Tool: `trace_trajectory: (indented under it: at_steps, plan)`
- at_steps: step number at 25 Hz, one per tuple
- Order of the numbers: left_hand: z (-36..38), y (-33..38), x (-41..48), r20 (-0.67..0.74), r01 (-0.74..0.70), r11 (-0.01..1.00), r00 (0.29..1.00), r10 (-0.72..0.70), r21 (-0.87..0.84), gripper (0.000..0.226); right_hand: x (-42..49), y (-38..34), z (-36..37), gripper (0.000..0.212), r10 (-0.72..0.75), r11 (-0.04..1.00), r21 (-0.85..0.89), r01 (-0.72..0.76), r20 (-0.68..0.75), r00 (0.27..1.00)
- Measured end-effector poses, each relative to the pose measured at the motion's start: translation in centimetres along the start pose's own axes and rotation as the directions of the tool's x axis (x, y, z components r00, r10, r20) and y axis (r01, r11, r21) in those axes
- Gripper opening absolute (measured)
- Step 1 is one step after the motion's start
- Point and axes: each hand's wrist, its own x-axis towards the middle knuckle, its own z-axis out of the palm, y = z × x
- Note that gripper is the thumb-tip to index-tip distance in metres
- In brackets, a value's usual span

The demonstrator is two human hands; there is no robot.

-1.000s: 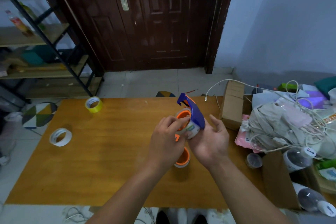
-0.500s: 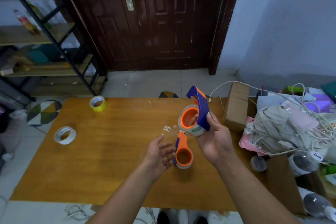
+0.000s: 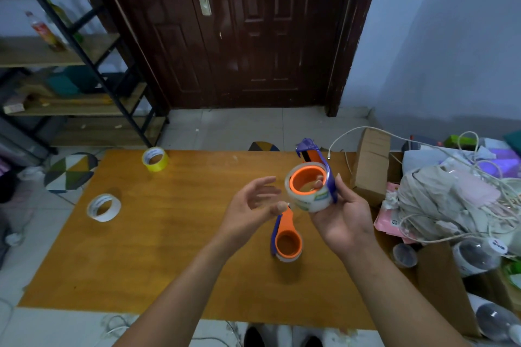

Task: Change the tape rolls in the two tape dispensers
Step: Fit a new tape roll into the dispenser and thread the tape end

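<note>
My right hand (image 3: 342,215) holds a blue and orange tape dispenser (image 3: 313,177) above the table, with a clear tape roll (image 3: 311,201) around its orange core. My left hand (image 3: 249,207) hovers just left of it, fingers spread, holding nothing. A second orange dispenser (image 3: 286,238) lies on the wooden table (image 3: 158,248) below my hands. A yellow tape roll (image 3: 155,159) stands at the table's far left corner. A white tape roll (image 3: 103,207) lies near the left edge.
A cardboard box (image 3: 370,165) stands at the table's right side beside a heap of cloth, cables and bags (image 3: 451,197). Plastic bottles (image 3: 473,256) lie at the near right. A metal shelf (image 3: 70,65) and a dark door (image 3: 253,28) stand behind.
My left hand let go of the dispenser and drew away to the left, then rose back toward it. My right hand turned the dispenser so its orange core faces up.
</note>
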Motion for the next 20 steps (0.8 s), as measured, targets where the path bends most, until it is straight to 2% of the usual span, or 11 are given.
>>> trace_trajectory:
  at_steps: [1, 3, 5, 8, 13, 16, 20]
  plan:
    - [-0.4, 0.1, 0.1, 0.023, -0.038, 0.997, 0.999, 0.037, 0.068, 0.067, -0.1, -0.1, 0.0, 0.050, 0.008, 1.000, 0.015, -0.008, 0.002, 1.000]
    - [-0.5, 0.6, 0.5, 0.019, -0.109, 0.978, 0.994, 0.107, 0.180, 0.042, -0.3, -0.3, 0.0, 0.051, 0.032, 0.999, 0.041, -0.032, 0.009, 0.999]
    - [-0.7, 1.2, 0.8, 0.031, -0.214, 0.949, 0.977, 0.213, 0.230, 0.023, -0.5, -0.2, 0.2, 0.053, 0.064, 0.997, 0.048, -0.066, 0.035, 0.997]
    - [-1.7, 1.8, 1.2, 0.041, -0.328, 0.891, 0.942, 0.332, 0.314, 0.031, -0.7, 0.1, 0.6, 0.059, 0.082, 0.995, 0.046, -0.085, 0.057, 0.995]
    - [-4.1, 2.5, 1.7, -0.025, -0.355, 0.863, 0.921, 0.389, 0.359, 0.025, -1.1, -0.4, 0.9, 0.056, 0.079, 0.997, -0.012, -0.078, 0.111, 0.991]
    - [-5.1, 3.7, 1.8, 0.007, -0.403, 0.810, 0.897, 0.443, 0.425, 0.019, -1.6, -0.5, 0.9, 0.048, 0.118, 0.993, -0.050, -0.112, 0.146, 0.982]
    - [-6.0, 5.2, 2.3, 0.062, -0.444, 0.744, 0.875, 0.480, 0.499, 0.012, -2.1, -0.8, 0.6, 0.049, 0.105, 0.994, -0.011, -0.104, 0.150, 0.983]
